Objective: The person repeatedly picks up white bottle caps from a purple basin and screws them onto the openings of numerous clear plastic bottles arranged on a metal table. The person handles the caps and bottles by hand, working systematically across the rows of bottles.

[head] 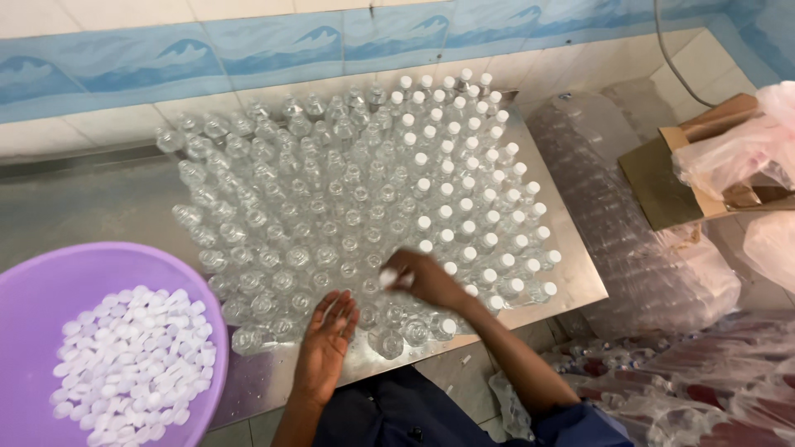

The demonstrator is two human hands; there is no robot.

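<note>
Left hand [325, 341] lay open and empty beside the bottles [331, 223], while the right hand [422, 279] just beyond pinched a white cap [387, 279].

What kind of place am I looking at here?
Probably a small bottling workshop: rows of small clear bottles crowd a metal table, a purple basin holds loose white caps, and bagged bottles lie alongside.

Pale tiled wall [99, 124] banded with a blue wave-pattern border [248, 50]. Steel tabletop [571, 265] set against it. At right, bagged clear plastic [646, 248] and a cardboard box [662, 178].
</note>
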